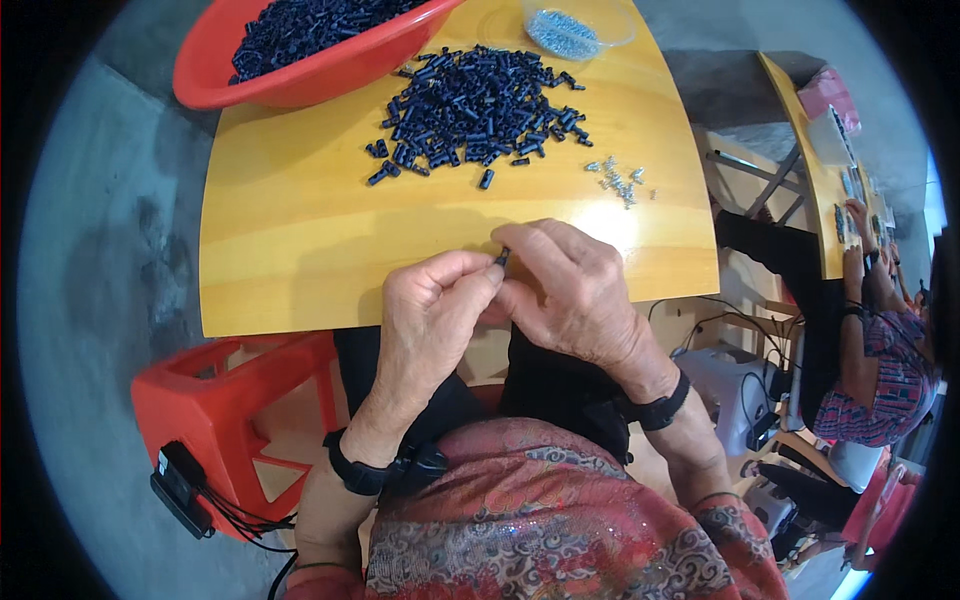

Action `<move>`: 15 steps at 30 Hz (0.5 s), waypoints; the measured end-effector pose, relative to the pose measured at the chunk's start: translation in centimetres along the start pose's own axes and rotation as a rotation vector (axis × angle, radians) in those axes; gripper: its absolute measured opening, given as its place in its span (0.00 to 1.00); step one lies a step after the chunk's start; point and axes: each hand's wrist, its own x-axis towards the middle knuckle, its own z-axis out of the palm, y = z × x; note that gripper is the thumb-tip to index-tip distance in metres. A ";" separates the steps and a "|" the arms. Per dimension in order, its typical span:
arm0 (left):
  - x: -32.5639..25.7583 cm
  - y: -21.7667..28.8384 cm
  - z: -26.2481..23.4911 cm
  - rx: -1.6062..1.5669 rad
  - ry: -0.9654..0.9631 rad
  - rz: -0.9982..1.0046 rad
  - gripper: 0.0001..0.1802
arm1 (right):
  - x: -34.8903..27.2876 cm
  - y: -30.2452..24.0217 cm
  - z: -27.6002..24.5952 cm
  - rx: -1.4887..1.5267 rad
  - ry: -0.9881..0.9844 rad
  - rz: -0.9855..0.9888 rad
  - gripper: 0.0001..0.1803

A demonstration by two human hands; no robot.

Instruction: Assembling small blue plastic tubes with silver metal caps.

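Note:
My left hand (432,312) and my right hand (568,290) meet at the near edge of the yellow wooden table (300,230). Between their fingertips they pinch one small dark blue plastic piece (502,258), mostly hidden by the fingers. Farther back on the table lies a heap of the same dark blue pieces (478,105). A few small silver screws (620,180) are scattered to the right of the heap.
A red plastic basin (300,70) full of dark blue pieces stands at the table's far left. A clear bowl of pale blue bits (570,30) sits at the back. A red stool (230,410) is at my left. Another person (880,360) sits at a second table on the right.

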 end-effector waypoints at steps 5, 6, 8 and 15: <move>0.1 0.0 0.2 -0.031 -0.011 -0.005 0.09 | -0.3 -0.3 -0.4 -0.156 -0.143 -0.084 0.12; 0.0 0.3 0.2 -0.016 -0.022 -0.021 0.08 | -0.4 -0.4 -0.3 -0.208 -0.180 -0.063 0.11; 0.0 0.4 0.1 -0.001 -0.033 -0.036 0.08 | -0.5 -0.4 -0.5 -0.217 -0.193 -0.100 0.11; 0.1 0.2 -0.3 0.018 -0.100 -0.060 0.08 | -0.3 -0.2 -0.2 -0.224 -0.147 -0.281 0.10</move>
